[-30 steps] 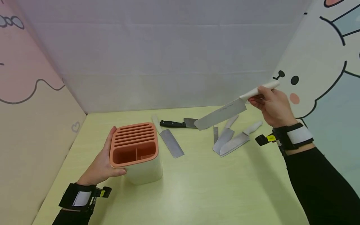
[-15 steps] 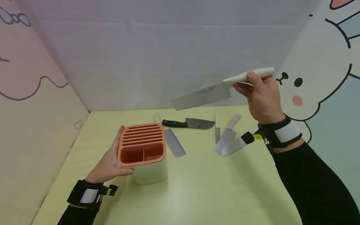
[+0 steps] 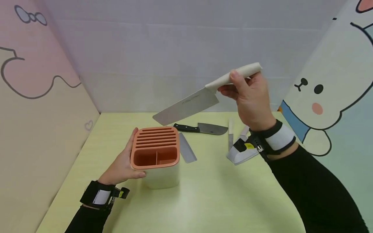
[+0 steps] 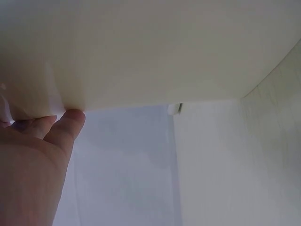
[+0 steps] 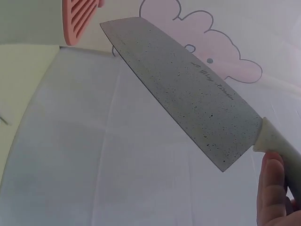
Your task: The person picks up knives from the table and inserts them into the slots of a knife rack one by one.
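My left hand [image 3: 123,166] grips the left side of a white knife block [image 3: 163,178] with an orange slotted lid [image 3: 155,128], thumb at the front. Its white wall [image 4: 155,56] fills the top of the left wrist view, fingertips against it. My right hand [image 3: 253,100] pinches the white handle of a kitchen knife [image 3: 186,106], thumb on top. That broad blade points left and slightly down, its tip above and behind the slots. In the right wrist view the speckled blade [image 5: 183,94] spans the middle, with the lid's slots [image 5: 80,19] near its tip.
A black-handled knife [image 3: 212,128] lies at the back of the pale yellow table [image 3: 198,200]. Beside the block rests a wide blade [image 3: 187,150], its handle hidden. Right of these are a slim white-handled knife [image 3: 230,134] and overlapping knives [image 3: 243,157], partly covered by my right wrist.
My right hand has carried the kitchen knife up and left, from over the table's right side toward the knife block. The left hand keeps its grip on the block.
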Demonstrator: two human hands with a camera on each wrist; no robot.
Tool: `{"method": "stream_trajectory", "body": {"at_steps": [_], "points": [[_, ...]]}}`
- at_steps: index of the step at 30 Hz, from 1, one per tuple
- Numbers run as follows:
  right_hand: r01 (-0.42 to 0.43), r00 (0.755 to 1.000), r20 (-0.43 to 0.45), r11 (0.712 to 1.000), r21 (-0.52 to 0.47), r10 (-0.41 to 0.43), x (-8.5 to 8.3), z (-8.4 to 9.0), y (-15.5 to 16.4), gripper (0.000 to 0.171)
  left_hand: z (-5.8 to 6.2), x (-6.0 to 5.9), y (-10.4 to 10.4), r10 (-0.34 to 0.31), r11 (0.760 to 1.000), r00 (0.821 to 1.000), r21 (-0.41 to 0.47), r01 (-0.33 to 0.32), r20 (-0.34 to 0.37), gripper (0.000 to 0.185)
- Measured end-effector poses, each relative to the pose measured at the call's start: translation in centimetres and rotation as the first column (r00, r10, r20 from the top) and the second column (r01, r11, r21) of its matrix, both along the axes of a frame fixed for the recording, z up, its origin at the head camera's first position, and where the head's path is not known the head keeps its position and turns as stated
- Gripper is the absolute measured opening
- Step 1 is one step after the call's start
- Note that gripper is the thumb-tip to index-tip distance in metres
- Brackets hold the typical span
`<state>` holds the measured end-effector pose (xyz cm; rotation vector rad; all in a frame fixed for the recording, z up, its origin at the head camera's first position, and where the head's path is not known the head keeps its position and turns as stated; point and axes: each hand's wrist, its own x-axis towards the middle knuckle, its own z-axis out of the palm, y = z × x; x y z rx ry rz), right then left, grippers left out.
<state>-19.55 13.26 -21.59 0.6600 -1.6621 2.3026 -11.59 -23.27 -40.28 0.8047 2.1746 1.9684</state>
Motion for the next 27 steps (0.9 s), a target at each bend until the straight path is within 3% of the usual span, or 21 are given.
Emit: {"method": "stream_trajectory", "body": {"at_steps": [8,27], "points": [[0.035,0.998,-0.061,0.993,0.11,-0.029,-0.2,0.0,-1.3,0.019,0.2,-0.1,0.6,-0.013,1.0,1.0,0.025,0.013,0.005,0.135],[0.02,0.991,-0.134,0.983,0.18,0.004,-0.2,0.5,-3.1,0.017,0.2,-0.3,0.8,-0.034,0.998,0.999,0.051,0.034,0.014,0.136]]}}
